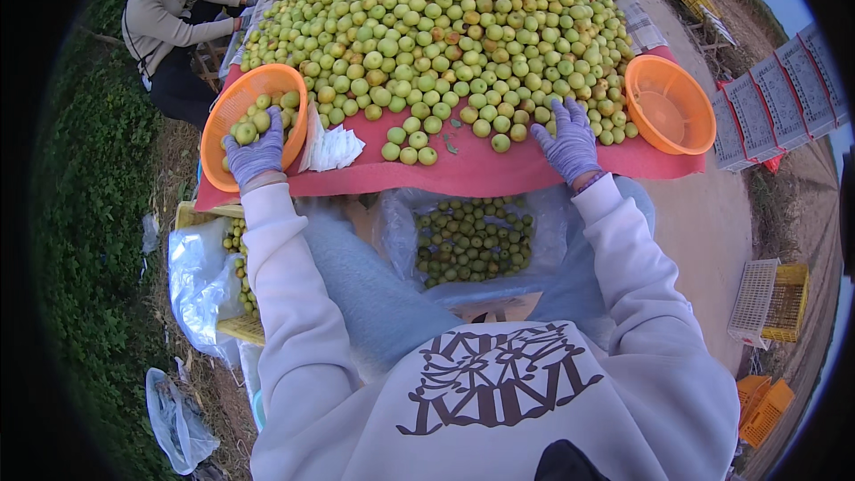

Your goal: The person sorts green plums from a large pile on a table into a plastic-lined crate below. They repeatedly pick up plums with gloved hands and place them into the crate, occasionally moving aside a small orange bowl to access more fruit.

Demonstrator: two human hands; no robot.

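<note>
A large heap of small green fruits, some with brown patches, covers a table spread with red cloth. My left hand, in a striped knitted glove, is at the orange plastic basket on the left, against the green fruits in it; whether it grips one is unclear. My right hand, in a similar glove, rests with fingers spread at the front edge of the heap, fingertips touching fruits. Another orange basket, with hardly anything in it, stands at the table's right corner. White paper packets lie beside the left basket.
Between my legs is a plastic-lined container of green fruits. A yellow crate with fruits and plastic film stands lower left. A person sits at the table's left side. Stacked grey crates and yellow crates are at right.
</note>
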